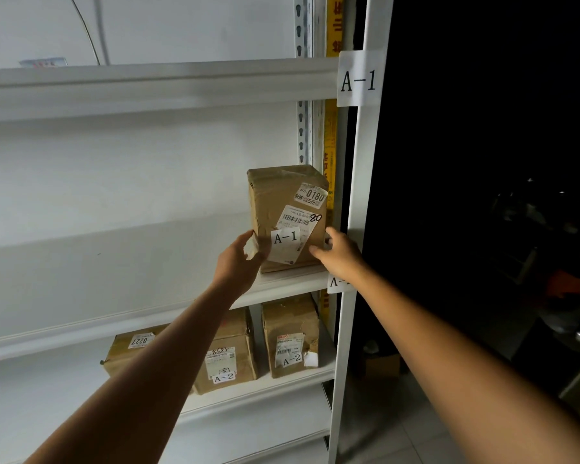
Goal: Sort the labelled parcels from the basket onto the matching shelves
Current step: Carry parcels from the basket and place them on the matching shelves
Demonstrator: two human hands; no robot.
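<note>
One cardboard parcel labelled A-1 stands upright at the right end of the white rack's middle shelf, its lower sides gripped by the left hand and the right hand, while three more parcels sit on the lower shelf, against a white wall beside a dark room.

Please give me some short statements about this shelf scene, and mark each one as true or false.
1. The A-1 parcel stands upright on a shelf. True.
2. Only the left hand touches it. False: the left hand and the right hand both hold its lower sides.
3. An A-2 parcel stands on the shelf below. True.
4. The post tag at the upper right reads B-3. False: it reads A-1.
</note>
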